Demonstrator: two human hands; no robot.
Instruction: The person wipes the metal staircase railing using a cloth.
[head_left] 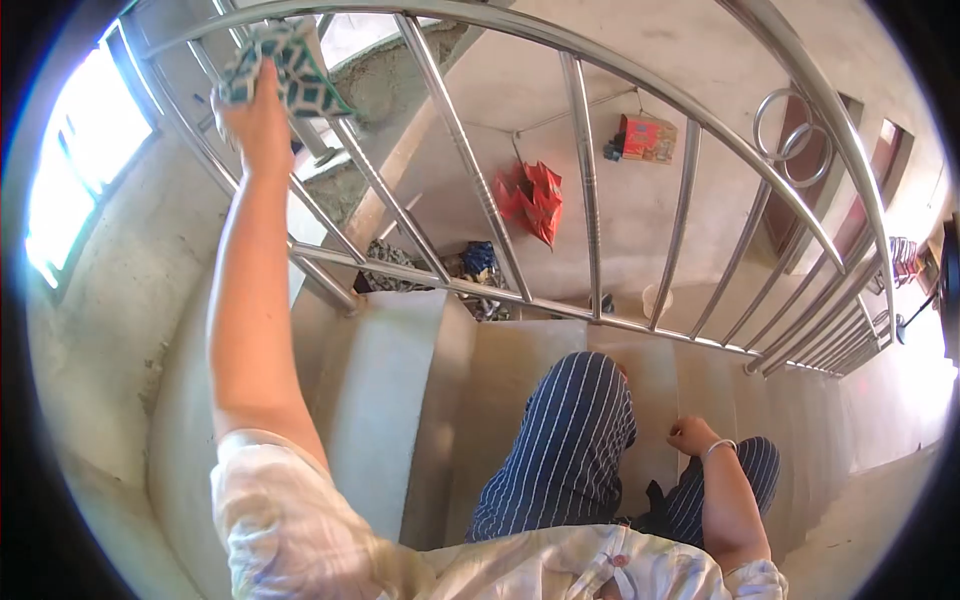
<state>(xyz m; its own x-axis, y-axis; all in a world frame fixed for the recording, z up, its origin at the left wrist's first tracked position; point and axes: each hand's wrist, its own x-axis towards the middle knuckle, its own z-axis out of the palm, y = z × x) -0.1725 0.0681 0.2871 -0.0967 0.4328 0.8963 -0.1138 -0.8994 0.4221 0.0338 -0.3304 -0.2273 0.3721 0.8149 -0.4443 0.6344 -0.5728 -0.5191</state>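
Note:
My left hand (250, 125) is stretched far out to the upper left. Its fingers are closed on a green and white patterned cloth (295, 75), which lies against the upper bars of the metal stair railing (575, 130). The thumb lies across the cloth, and part of the other fingers is hidden. Low on the right, my right hand (692, 436) hovers by my knee with its fingers curled in and nothing visible in it. A bracelet (720, 447) circles that wrist.
Pale stairs (380, 370) run beneath my legs in striped trousers (560, 440). Beyond the bars, a red bag (530, 200) and a red box (648, 138) hang by the wall. A bright window (90, 140) is at left. Metal rings (805, 155) decorate the railing at right.

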